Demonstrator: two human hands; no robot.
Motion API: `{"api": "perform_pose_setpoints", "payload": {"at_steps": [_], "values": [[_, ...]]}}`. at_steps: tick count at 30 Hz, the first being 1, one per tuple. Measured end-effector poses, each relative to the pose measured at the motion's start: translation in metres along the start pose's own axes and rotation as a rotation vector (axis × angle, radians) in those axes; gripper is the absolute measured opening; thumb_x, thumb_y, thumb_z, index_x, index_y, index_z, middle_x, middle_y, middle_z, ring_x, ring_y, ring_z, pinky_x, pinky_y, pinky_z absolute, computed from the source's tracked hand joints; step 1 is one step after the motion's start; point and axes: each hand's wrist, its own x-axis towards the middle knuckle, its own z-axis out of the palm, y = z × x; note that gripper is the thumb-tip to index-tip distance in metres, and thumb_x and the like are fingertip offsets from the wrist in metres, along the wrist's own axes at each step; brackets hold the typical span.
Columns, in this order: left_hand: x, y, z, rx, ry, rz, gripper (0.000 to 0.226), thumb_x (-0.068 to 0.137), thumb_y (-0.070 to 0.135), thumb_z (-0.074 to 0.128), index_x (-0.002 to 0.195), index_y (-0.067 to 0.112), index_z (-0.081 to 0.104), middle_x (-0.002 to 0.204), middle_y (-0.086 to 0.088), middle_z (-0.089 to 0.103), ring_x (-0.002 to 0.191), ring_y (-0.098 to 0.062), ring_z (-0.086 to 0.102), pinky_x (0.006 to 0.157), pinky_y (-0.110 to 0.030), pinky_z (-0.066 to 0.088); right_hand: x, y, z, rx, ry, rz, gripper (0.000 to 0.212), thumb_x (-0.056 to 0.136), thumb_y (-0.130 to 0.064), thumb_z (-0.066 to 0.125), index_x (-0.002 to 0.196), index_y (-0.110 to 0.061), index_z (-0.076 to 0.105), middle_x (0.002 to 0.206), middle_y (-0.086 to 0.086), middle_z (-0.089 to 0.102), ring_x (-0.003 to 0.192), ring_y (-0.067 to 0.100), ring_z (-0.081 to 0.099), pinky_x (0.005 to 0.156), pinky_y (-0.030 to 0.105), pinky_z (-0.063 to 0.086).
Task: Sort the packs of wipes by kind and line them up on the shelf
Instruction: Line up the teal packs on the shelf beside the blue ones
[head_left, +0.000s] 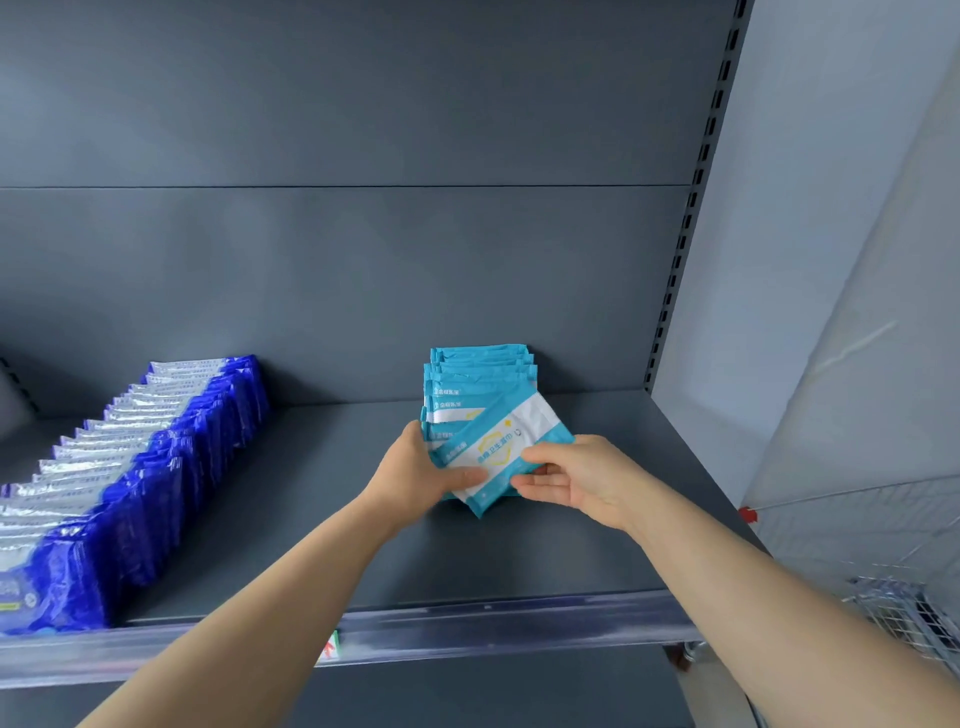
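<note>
The right hand (576, 480) pinches the near edge of a flat teal-and-white film wipes pack (511, 441) between thumb and fingers. The left hand (415, 470) grips its other side, thumb on top. It lies askew at the front of the row of matching teal packs (480, 371) on the grey metal shelf (519, 561). Light, slick and floppy, I judge: hold both edges.

row of packs (130, 467) left on shelf (322, 467), stack of packs (478, 384) right

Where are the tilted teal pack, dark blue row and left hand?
tilted teal pack (511, 439): head view, white panel
dark blue row (174, 470): head view, mid-row side
left hand (415, 470): head view, its back
</note>
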Motion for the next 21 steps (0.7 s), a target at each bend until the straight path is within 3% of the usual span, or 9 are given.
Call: {"api": "perform_pose_setpoints", "payload": {"at_steps": [4,7,9,10,12,14,16,19,21], "values": [[0.004,-0.002,-0.004,0.159,0.046,0.072,0.042,0.073,0.019,0.083,0.103,0.022,0.054,0.103,0.008,0.066,0.085,-0.004,0.064,0.066,-0.017,0.048,0.001,-0.005,-0.015,-0.545,0.177,-0.118,0.036,0.074,-0.035,0.079,0.096,-0.008,0.069,0.086,0.003,0.069,0.071,0.013,0.062,0.065,0.027,0.052],[0.007,-0.005,-0.007,0.332,0.020,0.117,0.053,0.077,0.031,0.077,0.123,0.021,0.052,0.123,0.001,0.054,0.109,-0.015,0.055,0.094,-0.029,0.048,0.005,-0.006,-0.024,-0.682,0.224,-0.187,0.063,0.070,-0.040,0.081,0.121,-0.011,0.057,0.108,0.000,0.064,0.093,0.015,0.063,0.080,0.031,0.053],[0.007,-0.007,-0.007,0.421,0.045,0.090,0.073,0.082,0.033,0.072,0.143,0.024,0.033,0.133,-0.002,0.035,0.126,-0.020,0.034,0.109,-0.037,0.034,0.007,-0.003,-0.022,-0.702,0.130,-0.176,0.058,0.074,-0.028,0.080,0.123,-0.009,0.055,0.105,0.001,0.067,0.089,0.014,0.065,0.073,0.029,0.054],[0.006,-0.009,-0.006,0.400,0.048,0.080,0.076,0.083,0.032,0.072,0.144,0.024,0.027,0.132,-0.002,0.034,0.128,-0.020,0.031,0.107,-0.037,0.033,0.007,-0.002,-0.019,-0.715,0.091,-0.187,0.044,0.076,-0.021,0.078,0.115,-0.009,0.060,0.100,0.001,0.069,0.083,0.013,0.066,0.071,0.028,0.055],[0.009,-0.013,-0.006,0.331,0.008,0.061,0.062,0.084,0.032,0.072,0.129,0.019,0.032,0.126,0.003,0.047,0.120,-0.017,0.045,0.092,-0.030,0.043,0.011,0.000,-0.015,-0.741,0.077,-0.232,0.027,0.075,-0.011,0.076,0.100,-0.014,0.066,0.096,0.000,0.071,0.082,0.013,0.067,0.076,0.031,0.057],[0.012,-0.015,-0.005,0.291,-0.039,0.026,0.052,0.086,0.033,0.070,0.122,0.017,0.037,0.121,0.007,0.057,0.108,-0.013,0.057,0.079,-0.021,0.043,0.015,0.000,-0.011,-0.743,0.087,-0.283,0.032,0.071,-0.005,0.077,0.097,-0.019,0.065,0.097,-0.004,0.071,0.086,0.012,0.067,0.077,0.031,0.057],[0.017,-0.014,-0.004,0.257,-0.027,0.034,0.053,0.088,0.032,0.068,0.129,0.019,0.037,0.122,0.009,0.058,0.106,-0.012,0.058,0.082,-0.022,0.043,0.022,-0.002,-0.006,-0.737,0.092,-0.333,0.038,0.069,-0.002,0.076,0.101,-0.019,0.063,0.100,-0.005,0.070,0.089,0.011,0.066,0.077,0.031,0.056],[0.022,-0.014,-0.007,0.271,0.013,0.035,0.062,0.088,0.038,0.065,0.135,0.024,0.028,0.126,0.007,0.056,0.111,-0.017,0.056,0.097,-0.037,0.046,0.029,-0.010,0.004,-0.657,0.069,-0.394,0.045,0.073,-0.003,0.075,0.110,-0.023,0.060,0.108,-0.007,0.067,0.097,0.010,0.064,0.078,0.028,0.056],[0.023,-0.015,-0.012,0.364,0.030,0.048,0.072,0.082,0.053,0.061,0.139,0.029,0.022,0.130,0.007,0.053,0.117,-0.021,0.053,0.100,-0.046,0.044,0.034,-0.012,0.007,-0.604,0.086,-0.417,0.049,0.076,-0.011,0.076,0.120,-0.024,0.057,0.117,-0.005,0.062,0.102,0.009,0.062,0.082,0.029,0.056]]}}
